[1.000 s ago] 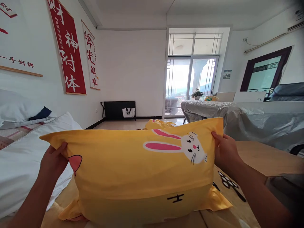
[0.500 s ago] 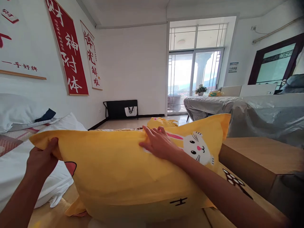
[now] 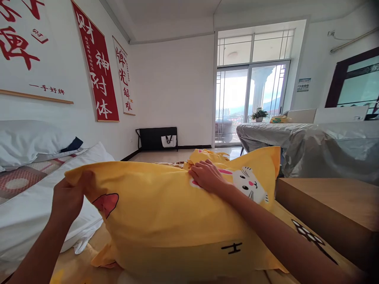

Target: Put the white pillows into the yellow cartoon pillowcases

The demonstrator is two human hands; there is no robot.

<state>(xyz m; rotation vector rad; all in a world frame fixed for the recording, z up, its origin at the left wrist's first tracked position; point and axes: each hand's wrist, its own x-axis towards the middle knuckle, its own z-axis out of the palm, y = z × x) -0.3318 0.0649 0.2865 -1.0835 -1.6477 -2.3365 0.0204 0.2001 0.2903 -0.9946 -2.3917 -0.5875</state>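
With our left hand [image 3: 68,201] we grip the upper left corner of a yellow rabbit-print pillow [image 3: 154,209]; our right hand [image 3: 209,176] lies over its top edge (whether it grips there, we cannot tell). The pillow stands on beige bedding [image 3: 75,260] before us, a white pillow [image 3: 38,221] to its left.

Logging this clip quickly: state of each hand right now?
Left hand: closed, holding the yellow pillow by an upper corner.
Right hand: open, resting on its top edge.
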